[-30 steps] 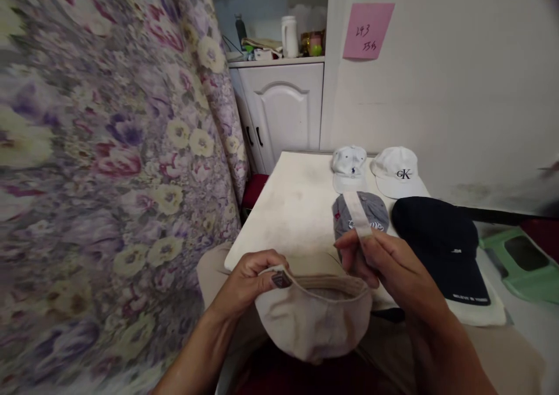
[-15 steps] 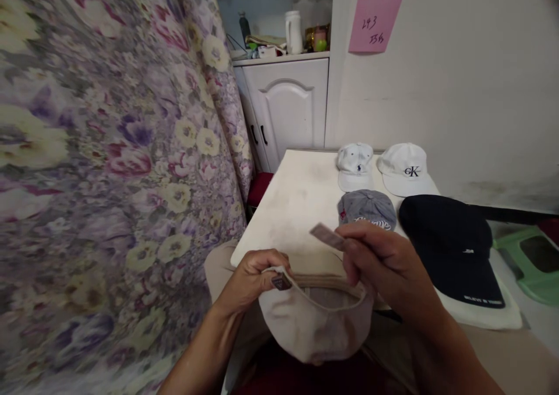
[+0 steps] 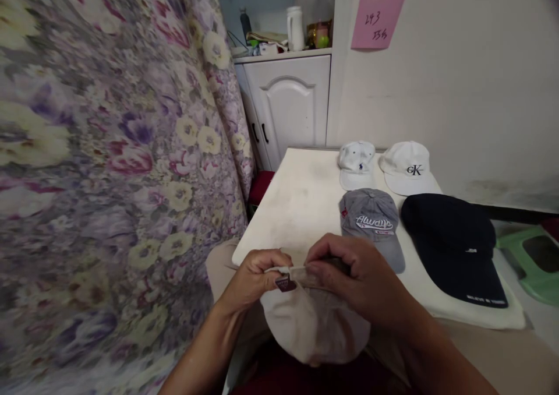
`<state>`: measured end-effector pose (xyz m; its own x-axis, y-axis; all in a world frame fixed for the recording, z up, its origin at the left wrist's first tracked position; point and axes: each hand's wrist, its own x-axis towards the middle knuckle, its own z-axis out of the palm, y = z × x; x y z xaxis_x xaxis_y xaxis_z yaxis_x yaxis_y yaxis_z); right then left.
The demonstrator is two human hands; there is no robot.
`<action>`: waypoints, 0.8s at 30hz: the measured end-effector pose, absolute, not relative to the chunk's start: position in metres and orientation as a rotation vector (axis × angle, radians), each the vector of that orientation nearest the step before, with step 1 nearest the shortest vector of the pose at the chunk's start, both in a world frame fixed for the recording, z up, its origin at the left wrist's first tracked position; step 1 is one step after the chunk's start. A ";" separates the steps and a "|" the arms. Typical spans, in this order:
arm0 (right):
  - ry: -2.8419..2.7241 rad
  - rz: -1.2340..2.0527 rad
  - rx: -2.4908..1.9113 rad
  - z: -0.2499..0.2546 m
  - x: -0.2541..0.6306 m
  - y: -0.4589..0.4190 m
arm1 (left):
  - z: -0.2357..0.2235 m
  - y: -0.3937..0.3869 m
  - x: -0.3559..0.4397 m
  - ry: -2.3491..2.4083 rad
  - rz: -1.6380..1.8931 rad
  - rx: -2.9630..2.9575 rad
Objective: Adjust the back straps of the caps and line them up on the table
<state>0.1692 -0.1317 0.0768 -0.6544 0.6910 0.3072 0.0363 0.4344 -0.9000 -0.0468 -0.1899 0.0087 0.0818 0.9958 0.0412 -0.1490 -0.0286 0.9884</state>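
A beige cap point(image 3: 314, 331) is held in front of my body, its crown toward me and its back opening at the top. My left hand point(image 3: 255, 275) pinches the cap's edge beside a small dark label point(image 3: 285, 282). The cap's back strap point(image 3: 300, 275) reaches across to the left hand, and my right hand point(image 3: 356, 275) grips it between thumb and forefinger. The right fingers partly cover the strap and the opening. Just beyond that hand lies a grey cap point(image 3: 371, 214) with white lettering.
On the cream table point(image 3: 288, 208) lie a pale cap point(image 3: 357, 162), a white cap point(image 3: 408, 165) and a dark navy cap point(image 3: 449, 237). A green stool point(image 3: 526, 278) stands at the right. A floral curtain point(image 3: 109, 179) hangs along the left, with a white cabinet point(image 3: 292, 103) behind the table.
My right hand has moved left and down, bringing the strap's raised end to the cap's edge beside my left hand. More of the grey cap now shows. My left hand keeps its hold.
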 end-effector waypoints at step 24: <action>-2.098 1.149 -0.651 0.065 0.174 -0.128 | 0.010 -0.187 -0.040 1.105 1.211 1.103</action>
